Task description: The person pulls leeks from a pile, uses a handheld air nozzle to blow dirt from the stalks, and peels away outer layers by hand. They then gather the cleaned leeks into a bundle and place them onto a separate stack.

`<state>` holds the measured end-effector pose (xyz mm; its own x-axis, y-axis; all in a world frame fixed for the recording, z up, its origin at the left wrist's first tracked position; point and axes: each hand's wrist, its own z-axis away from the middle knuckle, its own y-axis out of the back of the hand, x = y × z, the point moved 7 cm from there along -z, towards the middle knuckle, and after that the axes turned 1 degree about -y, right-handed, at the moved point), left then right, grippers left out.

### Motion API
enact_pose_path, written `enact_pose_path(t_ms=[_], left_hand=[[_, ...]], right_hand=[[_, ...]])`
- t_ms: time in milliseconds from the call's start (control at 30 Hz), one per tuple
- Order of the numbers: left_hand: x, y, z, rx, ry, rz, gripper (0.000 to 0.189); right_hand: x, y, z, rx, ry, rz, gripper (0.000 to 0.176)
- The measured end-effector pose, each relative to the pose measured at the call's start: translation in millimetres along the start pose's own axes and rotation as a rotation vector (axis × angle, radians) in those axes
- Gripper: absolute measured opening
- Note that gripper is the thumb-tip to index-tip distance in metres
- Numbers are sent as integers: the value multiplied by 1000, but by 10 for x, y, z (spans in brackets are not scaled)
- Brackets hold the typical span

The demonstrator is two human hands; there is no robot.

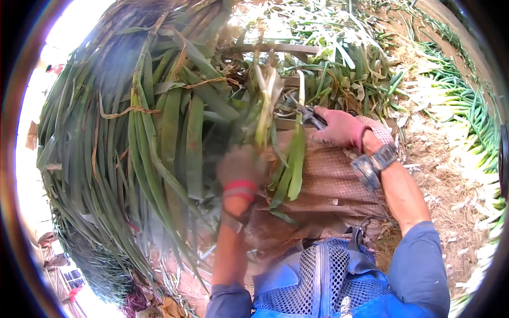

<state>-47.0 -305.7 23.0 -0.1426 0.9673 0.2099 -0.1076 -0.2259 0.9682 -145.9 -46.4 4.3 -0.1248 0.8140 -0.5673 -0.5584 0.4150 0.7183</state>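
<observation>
My left hand [241, 168], in a glove with a red cuff and smeared by motion, is closed around a few green onions [263, 119]. Their pale root ends point up and away from me. To its right, my right hand [342, 127] in a pink glove grips dark-handled shears [312, 117], blades towards the onions. Another green onion [297, 164] lies beside the shears, its white end up and its leaves hanging over brown cloth [334, 175]. The fingers of my left hand are too blurred to make out one by one.
A tall heap of long green onion leaves [169, 127] rises on my left. Trimmed leaves and scraps [360, 74] pile up ahead. Along the right, a row of green onions [472, 138] lies on straw-covered ground [445, 196].
</observation>
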Motion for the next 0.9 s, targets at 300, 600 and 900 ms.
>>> enact_pose_path(t_ms=[300,600,900], left_hand=[[773,-838,-505,-251,-133,155,45],[449,-653,-569,-295,55,461,48],[271,-965,-684,-224,75,478,44]], right_hand=[[61,28,774,60,50,110,94],[-225,-86,1419,-150,-41,75,92],[-177,-212,1256,-186,-90,23,91]])
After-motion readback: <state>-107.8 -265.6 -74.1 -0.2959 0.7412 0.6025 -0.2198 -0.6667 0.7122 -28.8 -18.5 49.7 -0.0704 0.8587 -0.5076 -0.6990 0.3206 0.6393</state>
